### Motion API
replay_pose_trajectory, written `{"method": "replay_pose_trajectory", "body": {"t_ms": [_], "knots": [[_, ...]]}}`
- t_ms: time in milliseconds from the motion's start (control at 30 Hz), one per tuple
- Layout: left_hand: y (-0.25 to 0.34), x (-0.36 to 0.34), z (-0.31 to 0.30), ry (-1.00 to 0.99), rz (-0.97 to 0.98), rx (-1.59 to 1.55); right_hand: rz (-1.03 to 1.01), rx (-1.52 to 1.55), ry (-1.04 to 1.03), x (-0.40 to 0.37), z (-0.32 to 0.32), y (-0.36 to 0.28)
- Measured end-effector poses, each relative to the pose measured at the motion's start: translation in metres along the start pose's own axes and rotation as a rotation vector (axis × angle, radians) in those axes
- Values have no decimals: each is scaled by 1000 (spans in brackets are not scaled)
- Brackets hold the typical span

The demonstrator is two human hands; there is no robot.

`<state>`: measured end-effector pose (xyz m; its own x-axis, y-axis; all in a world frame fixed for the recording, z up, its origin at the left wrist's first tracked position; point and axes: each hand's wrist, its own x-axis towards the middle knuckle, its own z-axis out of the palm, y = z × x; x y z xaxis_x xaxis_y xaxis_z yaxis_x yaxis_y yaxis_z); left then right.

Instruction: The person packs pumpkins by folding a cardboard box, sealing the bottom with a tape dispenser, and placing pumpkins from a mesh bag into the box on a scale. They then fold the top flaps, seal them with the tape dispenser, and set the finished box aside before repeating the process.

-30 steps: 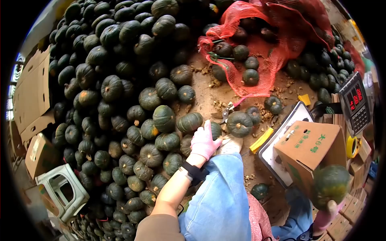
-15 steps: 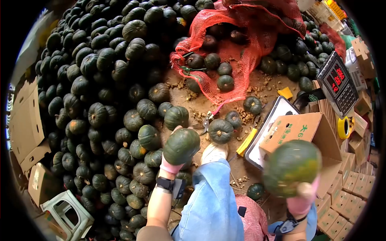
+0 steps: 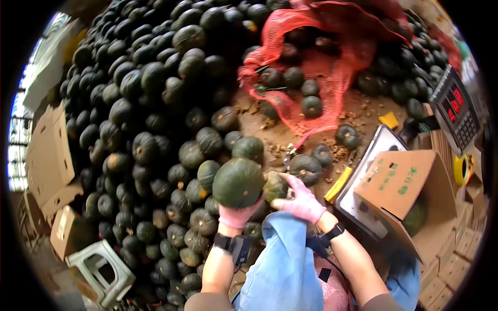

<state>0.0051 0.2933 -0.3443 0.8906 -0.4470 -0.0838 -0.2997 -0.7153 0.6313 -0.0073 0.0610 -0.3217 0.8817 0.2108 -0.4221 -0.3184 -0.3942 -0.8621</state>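
Observation:
A large dark green pumpkin (image 3: pixel 238 181) rests in my left hand (image 3: pixel 241 213), whose pink-gloved fingers wrap its underside. Close beside it, my right hand (image 3: pixel 302 201), also in a pink glove, curls around the right side of a smaller, yellowish-green pumpkin (image 3: pixel 275 187). Part of that smaller pumpkin is hidden by the fingers. Another pumpkin (image 3: pixel 414 217) lies inside the open cardboard box (image 3: pixel 397 179), partly covered by the box wall. Just beyond my right hand, a dark pumpkin (image 3: pixel 305 170) sits on the floor.
A big heap of pumpkins (image 3: pixel 145 147) fills the left side. A red mesh bag (image 3: pixel 332 106) with several pumpkins lies ahead. The box stands on a scale platform (image 3: pixel 371 155), with a digital display (image 3: pixel 456 109) behind. A pale plastic stool (image 3: pixel 101 272) stands at lower left.
My right hand has let go of a large pumpkin, now in the box, and moved left to the smaller pumpkin. The left hand still holds its pumpkin. The view has shifted slightly.

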Motion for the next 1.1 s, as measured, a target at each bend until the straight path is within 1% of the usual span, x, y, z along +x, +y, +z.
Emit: {"method": "replay_pose_trajectory", "body": {"t_ms": [33, 67, 133, 167, 200, 233, 300, 333, 367, 400, 433, 500, 533, 567, 600, 633, 700, 733, 767, 800, 833, 867, 900, 967, 1000, 1033, 1067, 1100], "knots": [[-1, -3, -4, -46, 52, 19, -174, 38, 36, -1, -2, -3], [-2, -9, -3, -65, 52, -45, -232, 59, 69, -12, -16, -36], [4, -16, 2, -76, -52, -397, -446, 90, 102, -23, -32, -67], [6, -17, 11, -78, -115, -566, -464, 302, 46, -33, -37, -76], [26, 3, -7, -57, -29, -778, -519, 264, 165, -50, -49, -88], [54, 24, -16, -55, -50, -915, -606, 207, 272, -63, -58, -98], [119, 63, -30, -61, -126, -1127, -657, -189, 543, -117, -79, -116], [146, 76, -35, -57, -159, -1178, -660, -348, 607, -151, -101, -128], [165, 78, -37, -149, -270, -1260, -659, -498, 651, -184, -126, -135], [164, 79, -32, -133, -276, -1190, -633, -501, 751, -209, -141, -135], [154, 85, -28, -179, -357, -1130, -610, -494, 836, -229, -158, -133], [144, 80, -23, -206, -342, -1098, -297, -622, 887, -265, -201, -139], [141, 74, -20, -201, -345, -1098, -149, -593, 880, -271, -217, -131], [136, 67, -17, -175, -298, -954, 0, -560, 873, -269, -233, -118], [132, 61, -15, -147, -252, -807, 165, -489, 714, -257, -256, -96], [129, 56, -14, -149, -269, -753, 324, -421, 550, -242, -276, -74], [112, 45, -8, -180, -294, -723, 352, -243, 374, -218, -286, -44], [115, 41, -14, -208, -318, -700, 294, -168, 292, -204, -288, -22], [107, 36, -11, -204, -330, -694, 291, -113, 227, -195, -287, -8], [91, 30, -7, -190, -273, -602, 298, -361, 233, -189, -286, 15], [84, 28, -9, -175, -211, -508, 299, -610, 243, -188, -284, 21], [80, 25, -9, -162, -163, -424, 232, -623, 250, -192, -285, 26], [77, 22, -8, -136, -119, -376, 226, -618, 251, -194, -285, 31], [70, 17, -13, -211, -72, -181, 474, -506, 210, -205, -282, 5], [76, 10, -17, -217, -70, -198, 489, -575, 292, -214, -280, -7], [76, 2, -21, -248, -142, -219, 392, -673, 418, -229, -279, -13], [72, -14, -35, -273, -189, -152, 263, -817, 543, -249, -280, -5], [76, -29, -57, -291, -234, -86, 105, -970, 628, -282, -282, -13]]}}
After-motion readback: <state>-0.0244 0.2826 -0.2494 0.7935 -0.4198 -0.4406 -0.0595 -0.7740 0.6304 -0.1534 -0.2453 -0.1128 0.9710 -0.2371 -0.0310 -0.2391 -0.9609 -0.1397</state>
